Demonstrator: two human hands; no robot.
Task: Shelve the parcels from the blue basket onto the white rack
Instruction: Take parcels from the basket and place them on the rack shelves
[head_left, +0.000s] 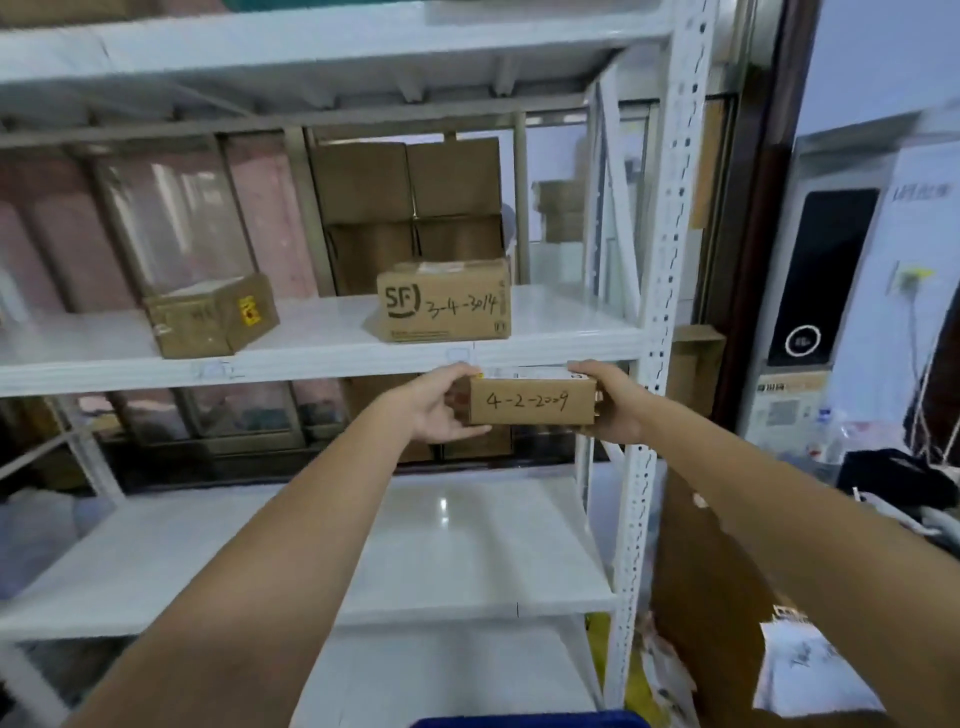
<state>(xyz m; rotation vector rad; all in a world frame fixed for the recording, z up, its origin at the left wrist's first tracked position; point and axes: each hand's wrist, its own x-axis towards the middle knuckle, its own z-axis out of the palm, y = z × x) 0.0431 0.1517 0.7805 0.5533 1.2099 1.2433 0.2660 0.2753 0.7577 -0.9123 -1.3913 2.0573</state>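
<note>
Parcel (532, 401) marked "4-2-2009" sits between your left hand (439, 402) and right hand (613, 400), fingers grasping its ends, before the white rack (670, 218). Two parcels rest on the shelf: one (444, 301) reads "SF", "3-4-3014"; the other (210, 322) is unreadable.

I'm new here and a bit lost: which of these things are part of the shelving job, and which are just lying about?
Job: held parcel, left hand, right hand, white rack, blue basket, two shelved parcels.

Lying about: stacked boxes behind rack, black-screened machine.
</note>
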